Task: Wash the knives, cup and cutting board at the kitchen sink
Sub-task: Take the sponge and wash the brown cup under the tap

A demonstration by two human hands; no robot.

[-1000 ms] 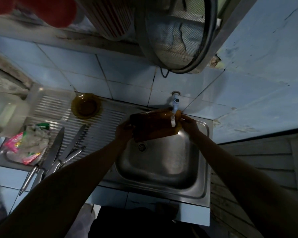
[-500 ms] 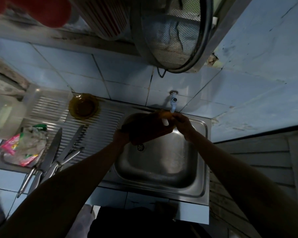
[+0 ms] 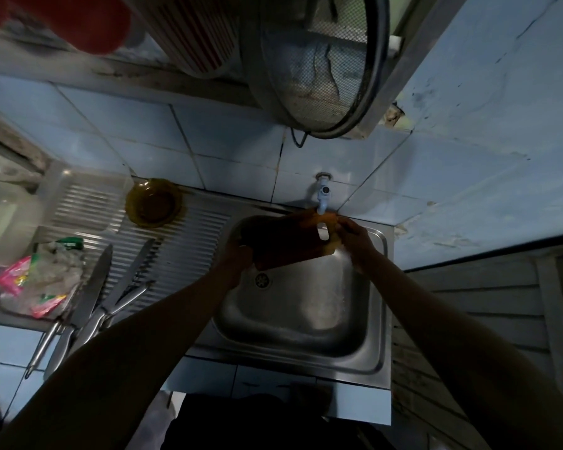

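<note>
i hold the cutting board point(image 3: 290, 241) over the sink point(image 3: 306, 319), directly below the tap point(image 3: 322, 196). my left hand point(image 3: 238, 258) grips the board's left edge, fingers curled around it. my right hand point(image 3: 351, 238) grips the board's right end, beside its handle slot; the fingertips on that side are too dark to read individually. the two hands are apart, one at each end of the board. the board is tilted, its far edge raised toward the tap and its near edge lower over the basin, above the drain point(image 3: 262, 280). the scene is dim and i cannot tell whether water is running. on the ribbed drainboard point(image 3: 189, 241) to the left of the basin lie the knives point(image 3: 95, 287), blades pointing away from me and handles reaching past the near edge. an amber glass dish point(image 3: 153, 203) sits at the far side of the drainboard, near the tiled wall. crumpled plastic wrappers point(image 3: 43, 280) lie just beside the knives on their left. a round mesh strainer point(image 3: 319, 63) hangs above the tap.
</note>
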